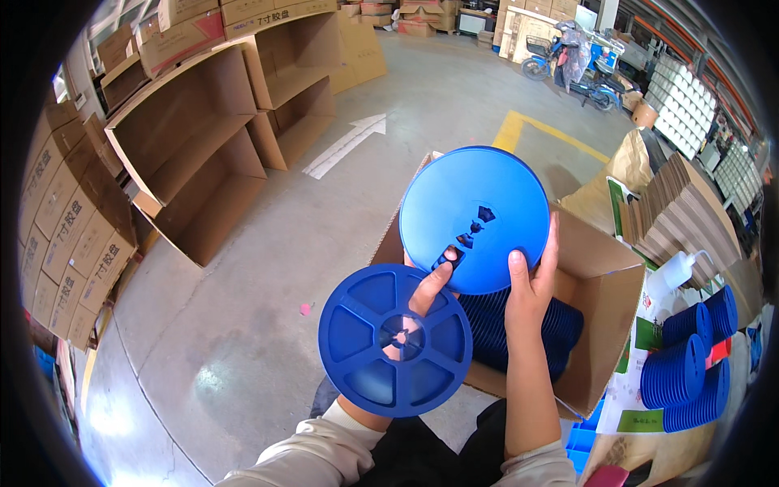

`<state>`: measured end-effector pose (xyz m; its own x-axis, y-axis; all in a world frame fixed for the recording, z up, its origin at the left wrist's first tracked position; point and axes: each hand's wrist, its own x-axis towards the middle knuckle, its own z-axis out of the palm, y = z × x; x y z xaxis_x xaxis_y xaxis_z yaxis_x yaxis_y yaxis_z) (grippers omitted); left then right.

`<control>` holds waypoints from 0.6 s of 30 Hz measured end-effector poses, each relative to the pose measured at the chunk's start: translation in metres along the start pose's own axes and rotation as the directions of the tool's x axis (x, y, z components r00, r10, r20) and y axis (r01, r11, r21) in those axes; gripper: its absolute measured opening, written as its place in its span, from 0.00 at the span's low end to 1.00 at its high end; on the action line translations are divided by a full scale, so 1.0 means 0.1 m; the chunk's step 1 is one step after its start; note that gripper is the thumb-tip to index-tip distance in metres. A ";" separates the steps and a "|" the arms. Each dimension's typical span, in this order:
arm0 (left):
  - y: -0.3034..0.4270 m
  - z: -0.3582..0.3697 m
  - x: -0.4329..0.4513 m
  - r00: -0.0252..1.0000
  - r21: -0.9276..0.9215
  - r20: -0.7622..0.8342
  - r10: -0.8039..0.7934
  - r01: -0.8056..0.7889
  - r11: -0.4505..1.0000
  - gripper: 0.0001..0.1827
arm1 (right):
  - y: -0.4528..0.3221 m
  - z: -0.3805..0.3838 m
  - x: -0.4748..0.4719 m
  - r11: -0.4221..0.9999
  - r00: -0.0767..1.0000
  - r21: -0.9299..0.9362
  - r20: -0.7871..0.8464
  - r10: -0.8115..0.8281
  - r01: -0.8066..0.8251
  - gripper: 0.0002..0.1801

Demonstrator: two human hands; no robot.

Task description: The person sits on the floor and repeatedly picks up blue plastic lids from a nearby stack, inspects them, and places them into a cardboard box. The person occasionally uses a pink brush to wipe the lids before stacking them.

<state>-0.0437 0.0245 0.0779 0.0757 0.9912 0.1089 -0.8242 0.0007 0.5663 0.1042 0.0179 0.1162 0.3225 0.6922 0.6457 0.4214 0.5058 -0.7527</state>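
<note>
My left hand (429,291) reaches up behind a dark blue plastic reel (345,341) with spoke-like ribs, which rests against the wrist and palm. Its finger and thumb grip the lower left edge of a lighter blue plastic reel flange (438,207) at a slot. My right hand (528,277) holds the same flange at its lower right rim, thumb on the face. Both discs are above an open cardboard box (599,286), in which rows of dark blue reels (557,329) stand on edge. Part of the left hand is hidden by the ribbed reel.
At the right, stacks of blue reels (672,371) and a white squeeze bottle (669,275) lie on a printed sheet, near stacked cardboard sheets (688,207). Open empty cartons (188,146) and piled boxes (67,262) stand left. An electric scooter (584,85) is parked beyond.
</note>
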 end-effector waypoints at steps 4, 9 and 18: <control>-0.09 0.04 0.05 0.999 -0.036 0.005 0.040 -0.040 0.999 0.40 | -0.10 -0.11 -0.11 0.848 0.876 -0.221 0.086 -0.474 0.481 0.36; -0.16 0.11 0.27 0.973 -0.056 0.054 0.223 -0.220 0.974 0.55 | -0.21 -0.07 -0.19 0.890 0.893 0.092 0.001 -0.449 0.447 0.45; 0.04 0.34 0.16 0.943 0.069 0.162 0.290 -0.304 0.950 0.48 | -0.05 -0.13 -0.02 0.997 0.998 -0.036 -0.018 -0.068 0.067 0.41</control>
<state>-0.0266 0.0363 0.1099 -0.0771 0.9137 0.3991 -0.7677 -0.3098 0.5610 0.1122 0.0076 0.1204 0.3079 0.6471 0.6975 0.4726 0.5323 -0.7024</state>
